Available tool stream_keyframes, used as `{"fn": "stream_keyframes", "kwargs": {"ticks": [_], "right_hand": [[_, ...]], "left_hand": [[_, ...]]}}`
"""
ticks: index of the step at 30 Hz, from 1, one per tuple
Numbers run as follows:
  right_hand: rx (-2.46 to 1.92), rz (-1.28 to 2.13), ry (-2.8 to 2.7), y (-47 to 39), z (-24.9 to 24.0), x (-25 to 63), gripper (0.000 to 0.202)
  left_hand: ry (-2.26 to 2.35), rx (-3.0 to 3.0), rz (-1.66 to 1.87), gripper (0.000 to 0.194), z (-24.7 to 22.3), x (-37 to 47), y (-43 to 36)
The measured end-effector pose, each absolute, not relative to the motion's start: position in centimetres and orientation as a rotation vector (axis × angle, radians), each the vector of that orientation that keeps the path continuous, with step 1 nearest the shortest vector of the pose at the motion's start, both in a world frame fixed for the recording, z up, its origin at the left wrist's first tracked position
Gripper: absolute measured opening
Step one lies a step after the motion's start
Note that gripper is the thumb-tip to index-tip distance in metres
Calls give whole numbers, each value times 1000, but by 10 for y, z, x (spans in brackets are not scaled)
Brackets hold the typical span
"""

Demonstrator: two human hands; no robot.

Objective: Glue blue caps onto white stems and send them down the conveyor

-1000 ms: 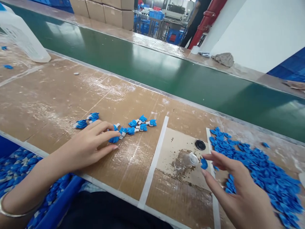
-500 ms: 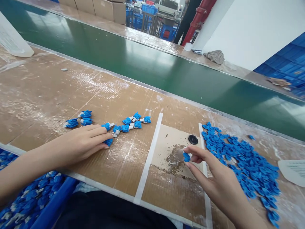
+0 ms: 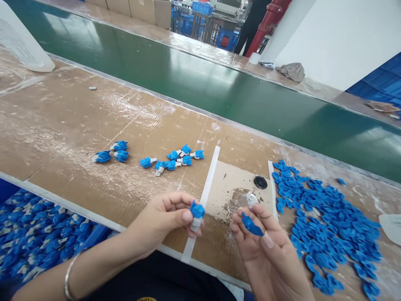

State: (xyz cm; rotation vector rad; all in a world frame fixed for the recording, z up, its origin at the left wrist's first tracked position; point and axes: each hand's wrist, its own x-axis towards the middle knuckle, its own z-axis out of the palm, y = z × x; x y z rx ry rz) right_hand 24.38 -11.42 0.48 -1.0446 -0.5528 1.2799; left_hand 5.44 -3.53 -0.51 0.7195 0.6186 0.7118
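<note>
Between the thumb and fingers of my left hand [image 3: 171, 215] is a small blue-and-grey plastic figure part [image 3: 197, 214], its grey end pointing down. My right hand [image 3: 266, 246] pinches a thin, curved blue plastic piece [image 3: 251, 225], held apart from the figure part. Behind my right hand, a clear wet puddle [image 3: 241, 200] spreads on a beige card [image 3: 217, 190], beside a black round cap [image 3: 260, 182]. Several similar blue-and-grey parts [image 3: 171, 164] lie on the table beyond my left hand. To the right is a large pile of loose blue pieces [image 3: 332, 221].
A blue crate [image 3: 97, 236] full of blue-and-grey parts sits at lower left, below the table edge. White tape strips [image 3: 210, 175] flank the card. A green conveyor belt [image 3: 188, 79] runs behind the table. White plastic bottles stand at far left [image 3: 34, 58] and right [image 3: 391, 228].
My left hand has picked up a blue-and-grey part from the group and brought it right, towards my body. My right hand has drawn the blue piece back from the puddle and turned palm up.
</note>
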Motion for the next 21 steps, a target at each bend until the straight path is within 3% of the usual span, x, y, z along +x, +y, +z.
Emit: {"fn": "stream_keyframes", "kwargs": {"ticks": [6,10,17,21], "right_hand": [[-932,1199,-766,-113,2,235,26],[-1009,1104,-921,-116,-2,232,32],[-1240,809,-1110,-120,-8,227,38],[-1323,508,-1367,-117,-7,219,36]], "left_hand": [[533,534,651,33,-3,77,-47],[551,544,646,33,-5,78,-51],[543,601,627,22,-7,76,-52],[563,683,558,26,-4,73,-48]]}}
